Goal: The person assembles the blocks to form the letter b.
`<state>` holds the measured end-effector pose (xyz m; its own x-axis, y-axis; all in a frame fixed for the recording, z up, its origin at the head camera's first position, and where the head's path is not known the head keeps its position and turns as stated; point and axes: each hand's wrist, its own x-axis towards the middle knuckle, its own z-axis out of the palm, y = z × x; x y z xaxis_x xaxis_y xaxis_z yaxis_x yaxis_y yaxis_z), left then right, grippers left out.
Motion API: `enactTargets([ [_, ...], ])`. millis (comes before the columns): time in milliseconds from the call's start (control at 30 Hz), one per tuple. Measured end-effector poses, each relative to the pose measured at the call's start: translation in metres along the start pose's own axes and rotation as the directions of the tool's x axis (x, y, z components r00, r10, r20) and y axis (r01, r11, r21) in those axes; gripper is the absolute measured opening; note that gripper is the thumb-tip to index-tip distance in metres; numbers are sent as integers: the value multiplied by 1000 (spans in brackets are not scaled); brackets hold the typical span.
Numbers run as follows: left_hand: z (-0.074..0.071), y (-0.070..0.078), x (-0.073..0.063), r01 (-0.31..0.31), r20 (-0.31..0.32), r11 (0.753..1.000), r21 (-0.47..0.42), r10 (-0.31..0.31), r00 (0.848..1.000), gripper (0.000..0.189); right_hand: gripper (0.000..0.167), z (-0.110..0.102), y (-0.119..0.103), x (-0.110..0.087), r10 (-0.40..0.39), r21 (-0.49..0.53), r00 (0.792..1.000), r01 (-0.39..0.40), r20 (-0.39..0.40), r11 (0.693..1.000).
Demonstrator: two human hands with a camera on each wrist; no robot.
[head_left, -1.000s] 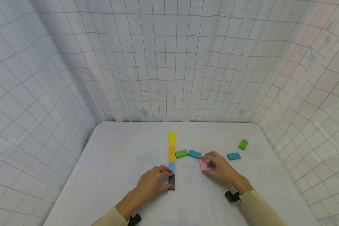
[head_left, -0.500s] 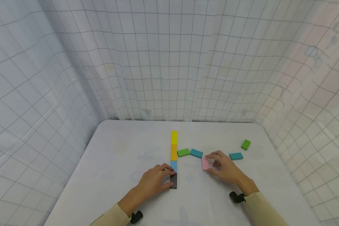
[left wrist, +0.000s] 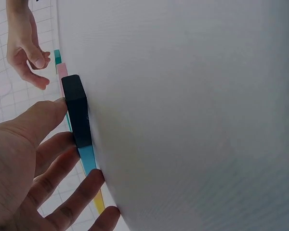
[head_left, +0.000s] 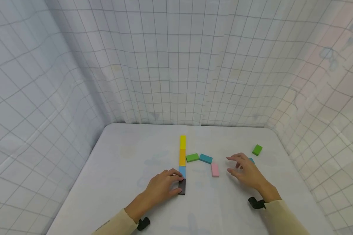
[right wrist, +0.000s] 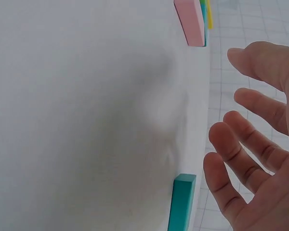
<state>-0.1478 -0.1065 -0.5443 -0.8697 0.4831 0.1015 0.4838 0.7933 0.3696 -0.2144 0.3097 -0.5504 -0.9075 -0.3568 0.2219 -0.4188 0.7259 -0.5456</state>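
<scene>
Cream-sleeved, your left hand (head_left: 163, 186) rests loosely on the black block (head_left: 182, 185), end to end with the light blue block (head_left: 182, 170). Right of them, the pink block (head_left: 215, 170) lies near your unclenched right hand (head_left: 247, 173), thumb and fingers parted.

One table (head_left: 129, 150) carries nine: one yellow block (head_left: 183, 142) nearest the far edge, one orange block (head_left: 182, 157), one blue block (head_left: 182, 170), one black block (head_left: 182, 186), one pink block (head_left: 215, 170), two teal blocks (head_left: 206, 159) and two green blocks (head_left: 192, 158), one toward the far right corner. One left hand (head_left: 162, 186), one right hand (head_left: 248, 172) and two sleeves (head_left: 285, 217) show.
</scene>
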Motion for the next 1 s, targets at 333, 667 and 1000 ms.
enactTargets([
  [333,1,0,-1,12,14,1000,-5,-12,1000,36,47,-12,19,-3,29,-51,999,-31,-44,998],
  [667,1,-3,-2,3,7,1000,2,-3,1000,36,52,-22,42,-4,90,-89,994,-95,-56,992],
  [1000,-1,-2,2,-20,4,1000,-7,20,1000,35,69,-31,48,-11,240,-203,971,-239,-21,949],
])
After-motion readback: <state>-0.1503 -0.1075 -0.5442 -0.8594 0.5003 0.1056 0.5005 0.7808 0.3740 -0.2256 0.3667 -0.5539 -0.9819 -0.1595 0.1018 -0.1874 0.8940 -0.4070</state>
